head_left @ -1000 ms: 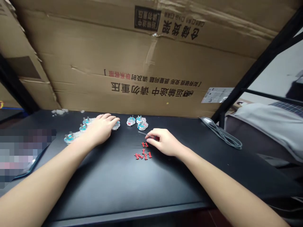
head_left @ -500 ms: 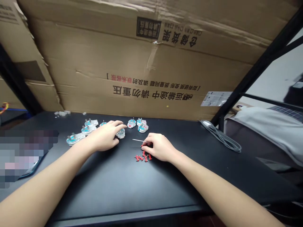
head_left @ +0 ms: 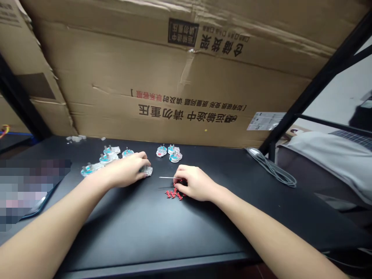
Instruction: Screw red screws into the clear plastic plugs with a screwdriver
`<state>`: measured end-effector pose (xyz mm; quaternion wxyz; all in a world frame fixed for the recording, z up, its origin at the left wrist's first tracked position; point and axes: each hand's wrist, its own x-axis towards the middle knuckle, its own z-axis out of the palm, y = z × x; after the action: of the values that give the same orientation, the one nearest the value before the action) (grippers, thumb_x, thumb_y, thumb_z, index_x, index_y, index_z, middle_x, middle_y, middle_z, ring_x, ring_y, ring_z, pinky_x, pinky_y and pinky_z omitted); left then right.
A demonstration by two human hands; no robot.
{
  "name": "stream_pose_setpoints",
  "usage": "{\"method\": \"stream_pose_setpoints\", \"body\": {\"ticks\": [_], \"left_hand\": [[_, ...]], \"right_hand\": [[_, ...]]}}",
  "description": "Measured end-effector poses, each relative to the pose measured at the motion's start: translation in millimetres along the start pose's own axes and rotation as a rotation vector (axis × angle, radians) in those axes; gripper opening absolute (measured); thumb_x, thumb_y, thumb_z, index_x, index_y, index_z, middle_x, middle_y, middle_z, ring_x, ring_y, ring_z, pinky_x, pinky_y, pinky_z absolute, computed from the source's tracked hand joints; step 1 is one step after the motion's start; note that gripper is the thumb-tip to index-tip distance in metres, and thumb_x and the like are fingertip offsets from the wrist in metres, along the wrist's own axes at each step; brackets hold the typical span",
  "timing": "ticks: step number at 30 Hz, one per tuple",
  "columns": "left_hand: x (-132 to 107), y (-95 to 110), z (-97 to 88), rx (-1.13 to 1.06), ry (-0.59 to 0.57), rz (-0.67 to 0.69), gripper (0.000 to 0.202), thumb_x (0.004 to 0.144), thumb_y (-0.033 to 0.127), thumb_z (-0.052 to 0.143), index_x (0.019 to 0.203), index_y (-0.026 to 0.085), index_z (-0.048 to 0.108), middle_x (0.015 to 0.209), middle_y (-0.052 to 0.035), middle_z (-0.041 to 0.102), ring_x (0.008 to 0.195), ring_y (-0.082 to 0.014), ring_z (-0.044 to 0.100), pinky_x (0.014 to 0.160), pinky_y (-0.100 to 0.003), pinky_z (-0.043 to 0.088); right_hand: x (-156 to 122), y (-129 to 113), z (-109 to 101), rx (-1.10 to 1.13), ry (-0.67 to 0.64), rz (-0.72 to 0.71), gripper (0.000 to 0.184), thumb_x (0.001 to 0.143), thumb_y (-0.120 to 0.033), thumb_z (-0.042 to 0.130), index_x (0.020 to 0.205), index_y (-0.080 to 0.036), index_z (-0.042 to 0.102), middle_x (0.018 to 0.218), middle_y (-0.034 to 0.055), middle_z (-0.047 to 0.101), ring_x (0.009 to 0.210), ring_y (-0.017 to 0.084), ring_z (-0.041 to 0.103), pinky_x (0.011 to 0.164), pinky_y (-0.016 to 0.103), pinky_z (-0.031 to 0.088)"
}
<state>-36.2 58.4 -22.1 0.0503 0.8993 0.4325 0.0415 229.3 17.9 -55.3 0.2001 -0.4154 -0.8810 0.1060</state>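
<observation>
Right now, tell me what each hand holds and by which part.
Left hand: a clear plug, by its left part. Right hand: a thin metal-shafted tool; the held end is hidden.

Bare table [head_left: 157,232] spreads in front of the red pieces [head_left: 168,194], while plugs [head_left: 175,156] and a cardboard wall [head_left: 116,69] obstruct the far side.

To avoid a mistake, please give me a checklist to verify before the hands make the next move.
1. Left hand on a clear plug: ok, fingers around it.
2. Right hand holding the thin metal rod: ok.
3. Rod tip apart from that plug: ok, a gap shows.
4. Red parts fully visible: not ok, right hand partly hides some.
5. Rod's far end: cannot tell, hidden by the hand.
6. Grey cable away from hands: ok.
</observation>
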Motion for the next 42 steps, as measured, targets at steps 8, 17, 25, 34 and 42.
{"method": "stream_pose_setpoints", "body": {"ticks": [8, 17, 25, 34, 42], "left_hand": [[0.5, 17.0, -7.3, -0.211, 0.122, -0.053, 0.036, 0.088, 0.047, 0.058, 0.113, 0.022, 0.066, 0.115, -0.0078, 0.073, 0.107, -0.029, 0.067, 0.091, -0.039, 0.051], [2.5, 45.0, 2.4, -1.02, 0.332, 0.076, 0.042, 0.083, 0.04, 0.072, 0.12, 0.023, 0.065, 0.125, -0.0086, 0.071, 0.114, -0.0253, 0.067, 0.1, -0.039, 0.053], [-13.7, 88.3, 7.3, -1.166, 0.365, 0.109, 0.042, 0.079, 0.03, 0.079, 0.12, 0.025, 0.071, 0.119, -0.0054, 0.075, 0.111, -0.0266, 0.07, 0.099, -0.038, 0.056], [-19.4, 98.0, 5.2, -1.057, 0.408, 0.149, 0.043, 0.08, 0.027, 0.077, 0.123, 0.027, 0.07, 0.117, -0.0022, 0.076, 0.098, -0.022, 0.074, 0.095, -0.032, 0.058], [-18.0, 96.3, 6.1, -0.997, 0.415, 0.147, 0.043, 0.081, 0.028, 0.076, 0.124, 0.028, 0.07, 0.119, -0.0027, 0.075, 0.104, -0.0241, 0.071, 0.095, -0.035, 0.057]], "right_hand": [[-1.4, -0.4, -4.0, 0.064, -0.005, -0.099, 0.004, 0.08, -0.015, 0.064, 0.079, -0.018, 0.067, 0.079, 0.0004, 0.064, 0.069, 0.011, 0.055, 0.066, 0.024, 0.041], [-9.6, -7.1, -24.2, 0.514, 0.236, 0.038, 0.006, 0.079, -0.018, 0.068, 0.074, -0.016, 0.065, 0.066, -0.0032, 0.059, 0.055, 0.008, 0.045, 0.054, 0.022, 0.036], [-13.5, -40.7, -34.5, 1.062, 0.384, 0.089, 0.014, 0.079, -0.024, 0.073, 0.072, -0.017, 0.064, 0.059, -0.0057, 0.057, 0.047, 0.005, 0.04, 0.049, 0.021, 0.036], [-14.6, -46.7, -28.0, 1.21, 0.383, 0.135, 0.012, 0.079, -0.022, 0.075, 0.072, -0.016, 0.067, 0.056, -0.007, 0.054, 0.044, 0.003, 0.034, 0.047, 0.019, 0.035], [-13.9, -47.3, -25.2, 1.216, 0.41, 0.156, 0.012, 0.078, -0.023, 0.076, 0.072, -0.016, 0.067, 0.061, -0.0042, 0.06, 0.045, 0.004, 0.038, 0.047, 0.02, 0.036]]}}
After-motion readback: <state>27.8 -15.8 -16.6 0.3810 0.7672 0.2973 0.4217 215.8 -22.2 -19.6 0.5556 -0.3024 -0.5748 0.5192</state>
